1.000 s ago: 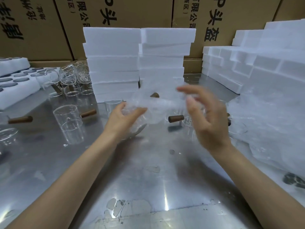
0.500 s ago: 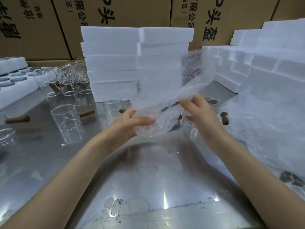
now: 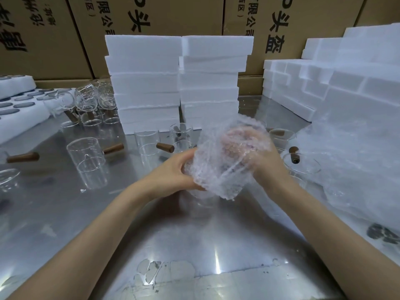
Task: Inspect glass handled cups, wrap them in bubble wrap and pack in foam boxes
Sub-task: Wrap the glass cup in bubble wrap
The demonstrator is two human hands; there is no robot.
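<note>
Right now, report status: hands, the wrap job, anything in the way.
Left hand and right hand both gripping the bubble wrap bundle above the steel table. Cup inside not clearly visible. Bare glass cups stand beyond; nothing blocking.

1. I'm seeing a glossy, scuffed steel table (image 3: 194, 245).
2. Clear glass cups (image 3: 86, 156) – matt wooden handles (image 3: 22, 157).
3. Bubble wrap (image 3: 216, 169) – translucent, bumpy plastic.
4. Grainy white foam boxes (image 3: 147, 83), matt brown cardboard cartons (image 3: 184, 14) behind.

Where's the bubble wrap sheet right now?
In the head view, the bubble wrap sheet is mid-frame, bundled between the left hand and right hand, above the metal table, in front of the foam stacks.
</note>
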